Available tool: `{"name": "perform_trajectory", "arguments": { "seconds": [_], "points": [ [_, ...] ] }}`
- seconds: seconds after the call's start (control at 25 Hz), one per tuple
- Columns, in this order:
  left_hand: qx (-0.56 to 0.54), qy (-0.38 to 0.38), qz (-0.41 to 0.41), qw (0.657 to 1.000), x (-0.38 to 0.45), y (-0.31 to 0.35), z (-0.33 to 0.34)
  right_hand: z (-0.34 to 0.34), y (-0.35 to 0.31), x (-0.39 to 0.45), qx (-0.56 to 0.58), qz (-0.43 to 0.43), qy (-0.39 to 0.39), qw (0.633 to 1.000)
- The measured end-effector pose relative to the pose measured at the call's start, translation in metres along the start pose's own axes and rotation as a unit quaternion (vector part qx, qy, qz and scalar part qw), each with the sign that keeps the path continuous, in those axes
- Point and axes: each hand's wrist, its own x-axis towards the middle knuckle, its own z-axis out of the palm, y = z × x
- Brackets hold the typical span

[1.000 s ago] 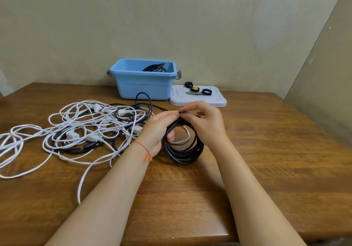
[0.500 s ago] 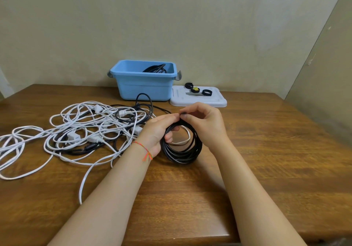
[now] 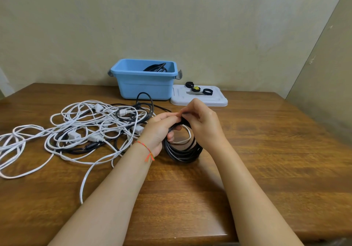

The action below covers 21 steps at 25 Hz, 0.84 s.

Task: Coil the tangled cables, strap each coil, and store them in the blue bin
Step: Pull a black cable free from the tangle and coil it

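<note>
A black cable coil (image 3: pixel 182 153) stands upright on the wooden table (image 3: pixel 266 150) between my hands. My left hand (image 3: pixel 162 129) grips the coil's left side, fingers curled through the loop. My right hand (image 3: pixel 204 123) pinches the top of the coil, where a black strap seems to wrap it; the pinch point is partly hidden. A tangle of white and black cables (image 3: pixel 91 127) lies to the left. The blue bin (image 3: pixel 144 85) stands at the back and holds a black coil (image 3: pixel 156 67).
A white lid (image 3: pixel 219 101) lies right of the bin, with black straps (image 3: pixel 207 91) and a yellow-and-black roll (image 3: pixel 195 88) on it. White cable loops reach the table's left edge. A wall runs close behind, another on the right.
Both hands stay on the coil with only slight finger movement at its top. The view has shifted a little.
</note>
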Motion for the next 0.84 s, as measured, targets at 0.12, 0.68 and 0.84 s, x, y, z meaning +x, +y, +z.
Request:
{"name": "perform_trajectory", "arguments": {
  "seconds": [0.12,0.68,0.84],
  "points": [
    [0.01,0.011,-0.007,1.0,0.0018,-0.0005,0.0005,0.0007,-0.0011,-0.002,-0.044,-0.031,-0.008,0.999],
    [0.041,-0.072,-0.079,0.993,-0.0045,0.0043,-0.0004,-0.0071,0.0018,0.0012,-0.022,0.032,0.011,0.999],
    [0.051,-0.075,-0.06,0.994,-0.006,0.0036,0.0011,-0.0077,0.0042,0.0029,-0.006,0.074,0.022,0.997]
  ]
}}
